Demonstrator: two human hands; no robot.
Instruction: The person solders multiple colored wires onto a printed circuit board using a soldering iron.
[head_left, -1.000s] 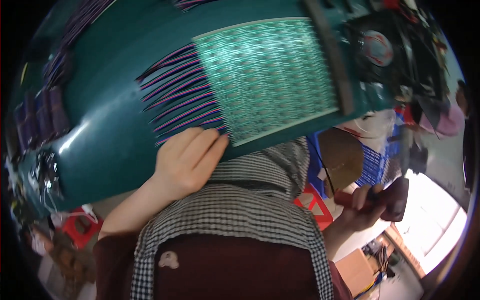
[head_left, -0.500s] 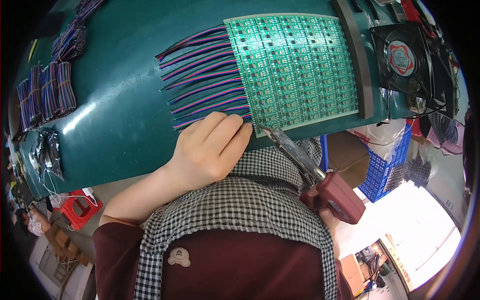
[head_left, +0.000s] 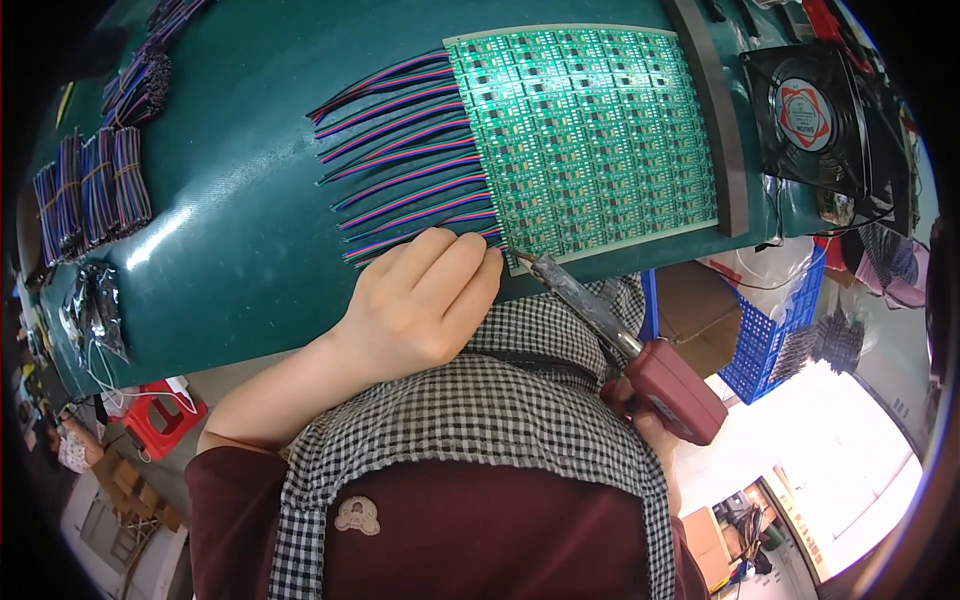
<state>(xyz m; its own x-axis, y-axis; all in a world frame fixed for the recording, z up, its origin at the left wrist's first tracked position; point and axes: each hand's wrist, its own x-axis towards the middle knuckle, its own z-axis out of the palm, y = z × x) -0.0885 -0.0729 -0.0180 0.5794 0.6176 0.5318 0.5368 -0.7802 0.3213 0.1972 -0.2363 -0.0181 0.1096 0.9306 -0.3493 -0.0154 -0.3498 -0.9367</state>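
Observation:
A green panel of small circuit boards (head_left: pixel 590 140) lies on the bench. Along its left edge runs a row of thin multicoloured wires (head_left: pixel 400 170), reaching out to the left. My left hand (head_left: pixel 425 300) is closed on the nearest wires at the panel's lower left corner; its fingertips are mostly hidden under the knuckles. In my right hand (head_left: pixel 657 440), largely covered by the tool, is a dark red soldering gun (head_left: pixel 675 390). Its metal barrel slants up to the left, and the tip is at that same corner, close to my left fingers.
A dark bar (head_left: pixel 715 130) lies along the panel's right edge, with a black fan (head_left: pixel 805 120) beyond it. Bundled wires (head_left: pixel 95 190) lie at the bench's left. Below the bench are a blue basket (head_left: pixel 765 340) and a red stool (head_left: pixel 165 420).
The soldering gun has shifted slightly left, its tip still by the corner of the panel. My left hand and the panel look almost unmoved.

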